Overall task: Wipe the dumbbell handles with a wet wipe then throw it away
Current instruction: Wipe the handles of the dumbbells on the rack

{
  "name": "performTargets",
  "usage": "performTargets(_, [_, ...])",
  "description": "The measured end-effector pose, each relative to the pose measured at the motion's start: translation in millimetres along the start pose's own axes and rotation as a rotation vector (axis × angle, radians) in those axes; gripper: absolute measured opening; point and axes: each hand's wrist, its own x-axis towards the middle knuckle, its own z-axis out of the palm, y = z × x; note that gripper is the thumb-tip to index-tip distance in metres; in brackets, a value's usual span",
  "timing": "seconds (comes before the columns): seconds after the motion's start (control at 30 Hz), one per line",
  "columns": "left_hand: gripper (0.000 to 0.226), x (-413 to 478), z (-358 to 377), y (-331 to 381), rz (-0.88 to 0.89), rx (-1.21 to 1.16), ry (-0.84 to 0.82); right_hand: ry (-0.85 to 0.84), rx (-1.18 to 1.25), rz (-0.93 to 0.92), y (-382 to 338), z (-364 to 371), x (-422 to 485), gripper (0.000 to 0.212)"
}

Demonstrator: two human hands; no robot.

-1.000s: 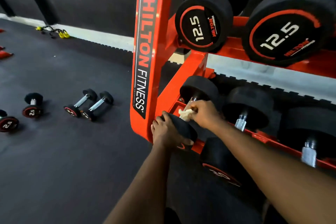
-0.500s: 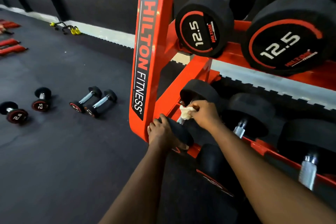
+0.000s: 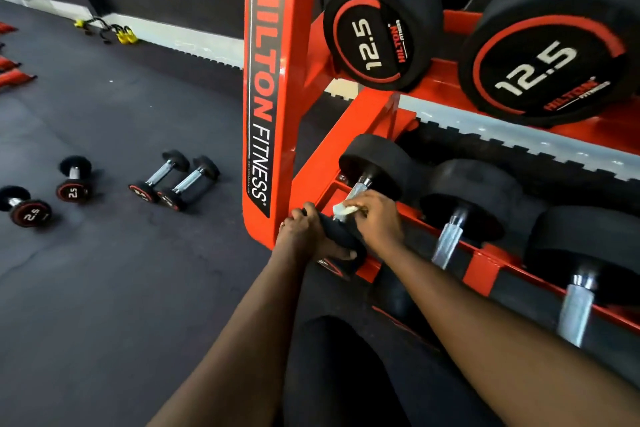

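Wipe [image 3: 344,210] half hidden, pinched under right hand [image 3: 375,218]; left hand [image 3: 303,236] grips dumbbell end [image 3: 341,239].

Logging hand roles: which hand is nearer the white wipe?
Right. The right hand holds the wipe on the dumbbell handle; the left hand grips that dumbbell's near black head, beside the wipe.

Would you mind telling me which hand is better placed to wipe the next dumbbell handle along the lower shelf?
The right hand: it holds the wet wipe and lies nearer the next handle, while the left hand grips the end dumbbell.
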Motion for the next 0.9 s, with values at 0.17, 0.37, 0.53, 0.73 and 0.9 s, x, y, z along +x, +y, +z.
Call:
performTargets(0.17, [0.136, 7, 17, -13, 0.015, -0.099, 0.102, 0.139, -0.032, 0.061, 5, 12, 5, 0.042])
performTargets(0.37, [0.145, 10, 23, -15, 0.019, -0.148, 0.144, 0.143, -0.099, 0.169, -13, 19, 5, 0.040])
performTargets(0.53, [0.156, 11, 12, -20, 0.058, -0.151, -0.016, 0.070, -0.205, 0.286, -35, 19, 5, 0.038])
performTargets(0.73, [0.082, 31, 8, -24, -0.068, -0.357, -0.136, 0.026, -0.263, 0.276, -53, 10, 24, 0.034])
performTargets(0.9, [0.069, 35, 7, -1, -0.241, -0.421, 0.140, -0.066, -0.221, 0.258, -38, 10, 39, 0.036])
